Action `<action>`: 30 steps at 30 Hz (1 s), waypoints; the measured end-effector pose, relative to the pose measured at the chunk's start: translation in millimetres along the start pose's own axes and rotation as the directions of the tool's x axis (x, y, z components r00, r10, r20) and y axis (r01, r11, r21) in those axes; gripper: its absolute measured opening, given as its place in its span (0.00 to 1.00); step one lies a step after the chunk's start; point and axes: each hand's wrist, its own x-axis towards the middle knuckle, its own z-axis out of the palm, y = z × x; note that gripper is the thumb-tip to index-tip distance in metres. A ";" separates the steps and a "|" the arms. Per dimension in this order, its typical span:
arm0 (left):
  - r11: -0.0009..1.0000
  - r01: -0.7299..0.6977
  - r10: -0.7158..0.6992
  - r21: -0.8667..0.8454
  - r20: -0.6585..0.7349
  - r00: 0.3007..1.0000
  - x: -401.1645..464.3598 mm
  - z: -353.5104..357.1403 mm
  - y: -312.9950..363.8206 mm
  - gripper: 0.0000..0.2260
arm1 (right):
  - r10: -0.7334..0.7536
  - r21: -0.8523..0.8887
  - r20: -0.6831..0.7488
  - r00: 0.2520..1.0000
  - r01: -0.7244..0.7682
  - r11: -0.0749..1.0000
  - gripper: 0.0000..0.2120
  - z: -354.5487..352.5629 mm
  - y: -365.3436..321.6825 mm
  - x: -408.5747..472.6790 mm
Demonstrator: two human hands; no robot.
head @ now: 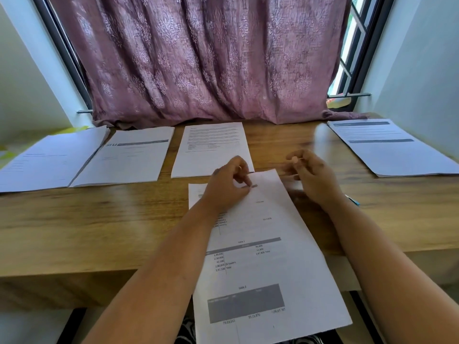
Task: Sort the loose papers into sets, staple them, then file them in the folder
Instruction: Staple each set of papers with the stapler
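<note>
A paper set (260, 269) printed with tables lies at an angle on the wooden desk (99, 219) and hangs over its front edge. My left hand (228, 187) rests on the set's top part, fingers curled and pinching at the sheet near a small dark mark. My right hand (313, 177) hovers just right of the set's top corner. It is blurred, and its thumb and fingers seem to pinch a small thin object. Further back lie other paper sets: a far left set (49, 160), a second set (129, 160), a middle set (211, 145) and a right set (387, 147).
A yellow sheet or folder (72, 130) peeks out behind the far left set. A small blue object (354, 201) shows from under my right wrist. A purple curtain (198, 58) hangs down to the desk's back edge, with walls on both sides.
</note>
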 end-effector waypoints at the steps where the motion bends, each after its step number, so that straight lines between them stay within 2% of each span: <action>1: 1.000 0.005 -0.006 -0.014 -0.030 1.000 -1.3 -1.0 0.9 0.19 | 0.000 0.000 0.057 0.998 0.000 1.000 0.07 -1.5 1.0 -0.7; 3: 0.998 -0.018 0.023 0.053 -0.094 0.995 -1.2 -1.5 -0.6 0.31 | 0.025 0.087 0.235 0.972 -0.047 0.995 0.10 -1.1 1.3 -5.2; 4: 0.995 -0.019 0.028 0.097 -0.086 0.996 -0.9 -1.4 -1.2 0.34 | 0.022 0.108 0.287 0.958 -0.055 0.993 0.10 0.6 1.5 -7.7; 5: 0.990 -0.011 0.019 0.138 -0.056 0.998 -0.1 -1.4 -1.0 0.34 | -0.015 0.086 0.281 0.960 -0.010 0.996 0.11 2.2 1.0 -9.4; 7: 0.981 0.017 -0.015 0.192 -0.010 1.000 1.6 -0.4 -0.6 0.32 | -0.120 -0.172 0.210 0.970 0.158 0.972 0.15 2.5 4.2 -7.2; 8: 0.979 0.031 -0.031 0.203 -0.003 1.000 1.7 0.1 -0.8 0.31 | -0.123 -0.343 0.224 0.967 0.196 0.919 0.20 2.2 5.4 -5.5; 10: 0.978 0.049 -0.050 0.205 -0.001 0.999 1.3 0.9 -0.5 0.30 | -0.002 -0.578 0.330 0.944 0.204 0.790 0.25 1.8 7.0 -2.7; 11: 0.978 0.054 -0.055 0.201 -0.002 0.998 1.5 1.2 -0.8 0.29 | 0.036 -0.605 0.383 0.923 0.221 0.765 0.24 1.8 7.4 -3.1; 13: 0.982 0.052 -0.052 0.184 -0.003 0.999 1.9 2.0 -2.8 0.26 | -0.052 -0.492 0.427 0.903 0.280 0.824 0.17 1.3 8.6 -5.5; 15: 0.988 0.026 -0.027 0.155 0.000 1.000 2.2 1.8 -4.2 0.20 | -0.207 -0.291 0.373 0.904 0.326 0.899 0.14 1.4 7.3 -8.5; 16: 0.990 0.014 -0.015 0.139 0.007 1.000 2.2 1.0 -4.2 0.16 | -0.229 -0.144 0.334 0.914 0.290 0.946 0.15 1.4 4.8 -9.5; 18: 0.995 -0.008 0.006 0.103 0.023 1.000 1.6 -1.8 -2.8 0.09 | -0.149 0.150 0.220 0.964 0.118 0.982 0.18 3.1 -1.6 -9.3; 19: 0.995 -0.020 0.017 0.093 0.035 0.999 1.0 -3.2 -1.5 0.06 | -0.108 0.175 0.156 0.982 0.080 0.981 0.17 3.8 -1.2 -8.2; 20: 0.996 -0.029 0.025 0.084 0.047 0.999 0.8 -4.2 -1.2 0.03 | -0.093 0.065 0.111 0.989 0.086 0.994 0.14 3.1 -0.5 -7.0; 21: 0.997 -0.031 0.027 0.069 0.060 0.998 0.8 -4.8 -1.2 0.02 | -0.102 -0.121 0.106 0.989 0.115 0.986 0.13 1.8 3.7 -5.1; 22: 0.999 -0.023 0.019 0.048 0.072 0.997 0.6 -5.7 -1.0 0.03 | -0.115 -0.308 0.144 0.983 0.155 0.939 0.14 0.9 8.2 -4.2; 23: 0.999 -0.012 0.009 0.035 0.085 0.996 0.7 -6.3 -1.5 0.07 | -0.092 -0.420 0.206 0.974 0.173 0.891 0.18 0.3 11.4 -3.6; 26: 0.999 -0.014 0.009 0.046 0.118 0.993 0.3 -8.3 -2.2 0.15 | 0.021 -0.565 0.364 0.931 0.203 0.800 0.27 1.1 12.2 -3.0; 28: 0.999 -0.016 0.011 0.052 0.107 0.994 0.8 -8.0 -2.3 0.16 | 0.047 -0.626 0.412 0.910 0.245 0.741 0.26 1.3 8.9 -2.1; 30: 0.999 -0.013 0.010 0.044 0.074 0.997 0.7 -8.1 -2.2 0.18 | 0.023 -0.586 0.431 0.902 0.261 0.767 0.22 0.6 5.1 -3.3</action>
